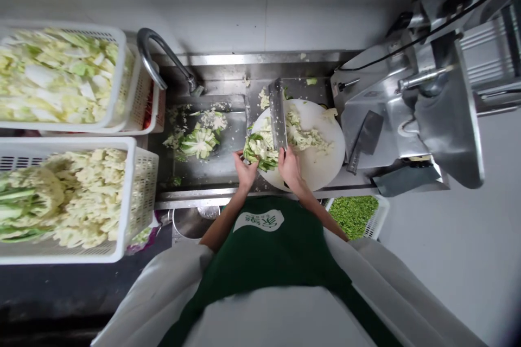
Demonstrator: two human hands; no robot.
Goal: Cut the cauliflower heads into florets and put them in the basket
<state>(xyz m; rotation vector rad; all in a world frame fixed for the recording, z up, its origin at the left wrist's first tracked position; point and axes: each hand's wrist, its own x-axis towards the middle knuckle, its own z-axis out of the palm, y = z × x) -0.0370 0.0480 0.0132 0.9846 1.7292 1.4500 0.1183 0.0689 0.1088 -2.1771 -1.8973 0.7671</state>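
My left hand [246,171] is closed on the leafy base of a cauliflower [260,150], at the left edge of a round white cutting board [321,171]. In my right hand [290,166] is a cleaver [278,114], its broad blade pointing away from me and lying beside the cauliflower. Cut cauliflower pieces [303,133] are scattered over the board to the right of the blade. Trimmed cauliflower cores with leaves [199,141] lie in the steel sink [203,173] to the left of my hands.
A faucet [166,59] arches over the sink. White baskets hold cut cabbage [77,78] and cauliflower florets [97,190] at left. A second cleaver [368,135] rests by a metal slicer [443,103] at right. Below the counter stands a basket of chopped greens [352,216].
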